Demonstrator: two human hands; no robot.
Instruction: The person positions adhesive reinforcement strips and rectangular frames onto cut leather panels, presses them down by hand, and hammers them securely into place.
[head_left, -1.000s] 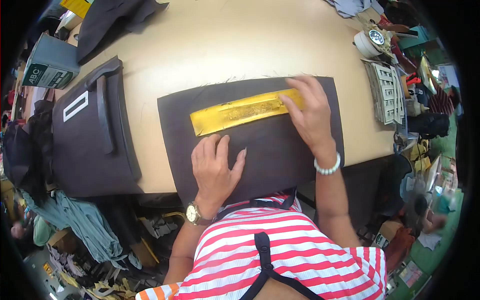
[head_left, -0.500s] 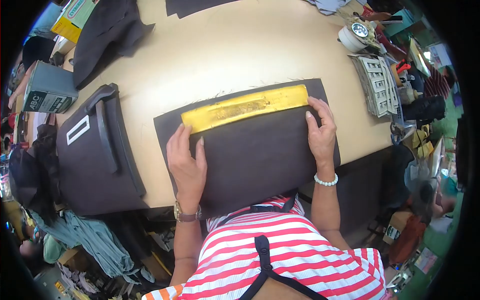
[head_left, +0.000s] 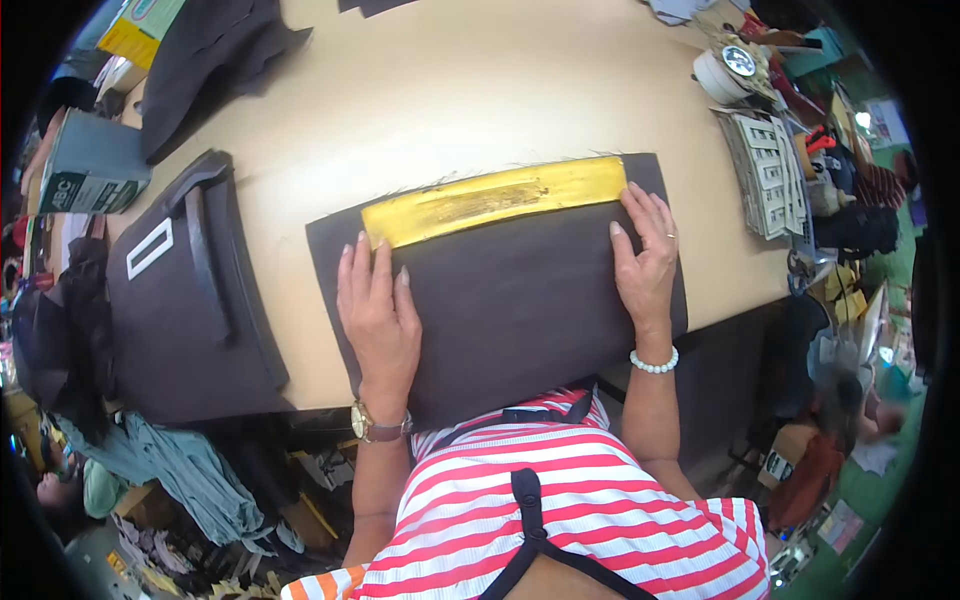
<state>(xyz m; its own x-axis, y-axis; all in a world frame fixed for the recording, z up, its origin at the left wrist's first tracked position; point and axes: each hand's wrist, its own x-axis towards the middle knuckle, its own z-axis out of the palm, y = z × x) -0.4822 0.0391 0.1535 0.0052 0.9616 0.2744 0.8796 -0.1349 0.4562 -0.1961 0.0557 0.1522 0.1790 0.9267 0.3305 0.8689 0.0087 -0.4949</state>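
A dark brown fabric panel (head_left: 510,300) lies flat on the table in front of me, its far edge frayed with loose threads. Along that far edge rests a long yellow strip (head_left: 580,187) with a worn brownish patch in its middle. The fingertips of my left hand (head_left: 380,325) touch the strip's near left corner, fingers apart on the fabric. At the strip's right end is my right hand (head_left: 645,260), its fingers extended against the corner and its thumb apart on the panel. Neither hand grasps anything.
To the left lies a dark piece with a strap handle (head_left: 207,265) and a white rectangular frame (head_left: 150,249). Beyond it stand a metal can (head_left: 95,160) and dark fabric (head_left: 205,75). Pale slotted templates (head_left: 765,175) and a white round container (head_left: 722,75) sit at the right.
The yellow strip has shifted slightly away from me, closer to the panel's far edge. My left fingers have spread more. The camera view has moved a little.
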